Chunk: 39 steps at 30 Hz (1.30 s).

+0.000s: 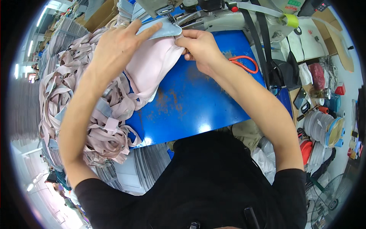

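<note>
Under the head of a sewing machine [187, 18] at the top of the view lies a light blue fabric piece [167, 29], with a pale pink fabric piece [151, 63] hanging toward me from it. The stretched fingers of my left hand [121, 38] lie on the blue piece and the upper left of the fabric. My right hand [202, 45] pinches the right edge of the pink fabric, thumb against curled fingers, close to the blue piece's corner. The needle area is partly hidden.
Tangled pink and grey fabric strips [110, 126] heap at the left of the blue table [190, 99]. Scissors with orange-red handles [248, 64] lie beyond my right wrist. Stacked grey sheets [148, 164] stand below the table edge. Dark straps [263, 42] hang at the right.
</note>
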Each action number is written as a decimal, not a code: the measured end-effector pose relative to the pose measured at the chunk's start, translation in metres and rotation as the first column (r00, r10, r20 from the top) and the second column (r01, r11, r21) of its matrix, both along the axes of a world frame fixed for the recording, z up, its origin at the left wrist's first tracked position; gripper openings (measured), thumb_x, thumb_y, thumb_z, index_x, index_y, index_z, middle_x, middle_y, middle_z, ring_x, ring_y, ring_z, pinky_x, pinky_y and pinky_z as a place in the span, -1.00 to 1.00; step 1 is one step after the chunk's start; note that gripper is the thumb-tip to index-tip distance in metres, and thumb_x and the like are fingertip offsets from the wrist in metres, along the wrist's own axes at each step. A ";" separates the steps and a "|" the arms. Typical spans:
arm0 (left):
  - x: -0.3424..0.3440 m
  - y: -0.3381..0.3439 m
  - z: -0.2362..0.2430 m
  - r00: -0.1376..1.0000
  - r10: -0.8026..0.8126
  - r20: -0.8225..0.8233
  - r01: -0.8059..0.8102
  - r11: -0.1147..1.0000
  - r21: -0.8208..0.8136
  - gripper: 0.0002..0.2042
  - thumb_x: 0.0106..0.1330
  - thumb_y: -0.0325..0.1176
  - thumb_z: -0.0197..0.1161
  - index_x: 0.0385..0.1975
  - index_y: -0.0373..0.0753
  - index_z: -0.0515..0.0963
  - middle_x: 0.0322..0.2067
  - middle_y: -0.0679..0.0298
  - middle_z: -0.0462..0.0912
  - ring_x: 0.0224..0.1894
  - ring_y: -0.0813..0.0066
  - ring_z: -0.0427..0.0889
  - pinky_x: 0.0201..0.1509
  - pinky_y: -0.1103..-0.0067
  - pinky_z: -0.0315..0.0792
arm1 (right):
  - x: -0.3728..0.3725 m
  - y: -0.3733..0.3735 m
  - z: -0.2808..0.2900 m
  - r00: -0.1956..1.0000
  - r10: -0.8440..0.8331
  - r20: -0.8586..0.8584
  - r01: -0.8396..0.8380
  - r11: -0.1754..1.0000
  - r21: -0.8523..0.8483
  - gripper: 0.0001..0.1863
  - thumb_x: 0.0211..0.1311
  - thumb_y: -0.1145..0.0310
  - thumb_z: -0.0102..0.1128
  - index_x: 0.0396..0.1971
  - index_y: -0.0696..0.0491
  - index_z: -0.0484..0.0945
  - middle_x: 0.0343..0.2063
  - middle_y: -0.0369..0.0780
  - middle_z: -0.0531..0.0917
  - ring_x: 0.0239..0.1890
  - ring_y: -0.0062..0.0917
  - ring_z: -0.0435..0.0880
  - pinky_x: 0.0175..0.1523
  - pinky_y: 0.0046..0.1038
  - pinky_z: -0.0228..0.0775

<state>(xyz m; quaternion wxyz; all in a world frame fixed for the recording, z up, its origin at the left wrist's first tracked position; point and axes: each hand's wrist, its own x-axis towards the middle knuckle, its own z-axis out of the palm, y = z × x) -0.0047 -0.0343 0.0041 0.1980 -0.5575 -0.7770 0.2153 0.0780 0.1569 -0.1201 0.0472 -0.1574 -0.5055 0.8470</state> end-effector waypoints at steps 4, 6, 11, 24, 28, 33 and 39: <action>-0.023 0.005 0.019 0.987 -0.156 -0.022 0.146 0.959 -0.245 -0.27 0.26 -0.48 0.19 0.50 0.21 0.34 -0.19 0.23 0.53 -0.31 0.30 0.71 -0.21 0.41 0.61 | 0.004 0.002 -0.004 0.998 0.001 -0.067 -0.004 0.999 -0.049 -0.66 0.19 0.55 0.30 -0.02 0.29 0.69 -0.40 -0.26 0.72 -0.50 -0.70 0.59 -0.48 -0.62 0.39; -0.024 0.014 0.028 0.978 -0.202 -0.044 0.179 0.935 -0.305 -0.30 0.27 -0.47 0.19 0.48 0.16 0.37 -0.19 0.24 0.53 -0.33 0.31 0.71 -0.24 0.43 0.61 | 0.003 0.001 -0.001 0.999 -0.010 -0.044 0.007 0.998 -0.068 -0.67 0.21 0.54 0.30 -0.01 0.27 0.70 -0.40 -0.26 0.73 -0.49 -0.71 0.59 -0.47 -0.63 0.39; -0.014 0.027 0.033 0.979 -0.200 -0.028 0.176 0.915 -0.363 -0.42 0.27 -0.45 0.22 0.36 -0.01 0.49 -0.21 0.26 0.56 -0.37 0.34 0.72 -0.31 0.47 0.60 | -0.001 0.000 -0.010 0.998 0.004 -0.063 -0.011 0.995 -0.103 -0.68 0.27 0.47 0.35 0.00 0.25 0.70 -0.39 -0.26 0.74 -0.48 -0.70 0.60 -0.47 -0.62 0.40; 0.050 0.053 0.001 0.991 0.087 0.100 -0.070 0.984 -0.164 -0.74 0.22 -0.49 0.29 -0.11 -0.44 0.61 -0.37 0.15 0.66 -0.38 0.35 0.78 -0.39 0.54 0.64 | -0.006 -0.006 -0.029 0.974 -0.118 -0.194 0.107 0.992 -0.062 -0.69 0.30 0.45 0.38 0.00 0.26 0.73 -0.31 -0.30 0.69 -0.28 -0.69 0.63 -0.23 -0.63 0.46; 0.061 0.064 -0.016 0.983 0.143 0.117 -0.136 0.988 -0.069 -0.74 0.19 -0.48 0.31 -0.14 -0.45 0.61 -0.40 0.14 0.67 -0.41 0.34 0.78 -0.43 0.52 0.63 | -0.003 -0.008 -0.031 0.972 -0.127 -0.198 0.115 0.991 -0.072 -0.69 0.32 0.46 0.37 0.02 0.21 0.73 -0.30 -0.31 0.68 -0.31 -0.71 0.60 -0.25 -0.63 0.45; 0.052 0.088 -0.040 0.940 0.223 0.259 -0.260 0.959 0.116 -0.59 0.21 -0.46 0.26 0.08 -0.43 0.57 -0.36 0.04 0.69 -0.38 0.10 0.78 -0.35 0.37 0.63 | 0.002 -0.012 -0.044 0.958 -0.142 -0.249 0.166 0.983 0.079 -0.68 0.32 0.47 0.33 0.05 0.14 0.74 -0.14 -0.25 0.65 -0.31 -0.70 0.58 -0.25 -0.62 0.44; 0.076 0.058 -0.044 0.874 0.092 0.477 -0.287 0.889 0.356 -0.62 0.20 -0.46 0.33 0.06 -0.27 0.66 -0.38 0.13 0.61 -0.32 0.13 0.72 -0.22 0.33 0.59 | 0.045 0.006 -0.032 0.951 -0.060 -0.304 0.245 0.748 0.617 -0.62 0.16 0.45 0.30 0.01 0.07 0.76 -0.09 -0.10 0.63 -0.32 -0.47 0.65 -0.11 -0.42 0.54</action>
